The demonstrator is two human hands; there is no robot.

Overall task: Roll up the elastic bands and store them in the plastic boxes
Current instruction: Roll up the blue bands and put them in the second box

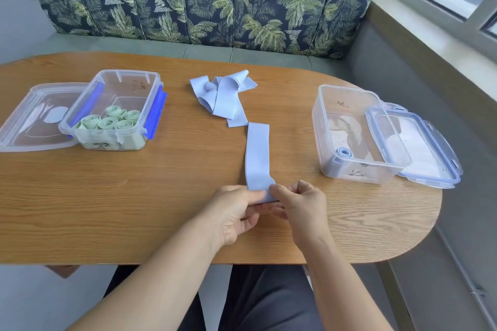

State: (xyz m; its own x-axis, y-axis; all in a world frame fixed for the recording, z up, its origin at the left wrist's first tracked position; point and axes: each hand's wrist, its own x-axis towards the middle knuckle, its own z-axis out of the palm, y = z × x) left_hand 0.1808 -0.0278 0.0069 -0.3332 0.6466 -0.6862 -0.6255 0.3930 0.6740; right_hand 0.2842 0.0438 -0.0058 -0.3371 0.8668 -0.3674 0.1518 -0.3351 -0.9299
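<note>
While the pale blue band (257, 154) lies flat along the wood-grain table (134, 196), a soft matte strip pointing to twelve o'clock, both hands meet at its near end. The left hand (236, 212) pinches that end from nine o'clock and the right hand (298, 207) pinches it from three, thumbs on top, close together with only the fabric between them. Whether a turn is already rolled under the fingers, I cannot tell.

Just past the strip's far end, at twelve o'clock, sits a loose heap of blue bands (223, 94), folded and curling over one another. Out at ten o'clock is a clear plastic box (126, 83) with blue clips, holding green rolls (110, 121) packed side by side, its lid (32, 115) lying flat beside it. At two o'clock stands a second clear box (355, 121) with one blue roll (344, 153) in its near corner, and its lid (419, 148) leans against the right wall. Beyond the table rises a padded sofa back (201, 0) in palm-leaf print.
</note>
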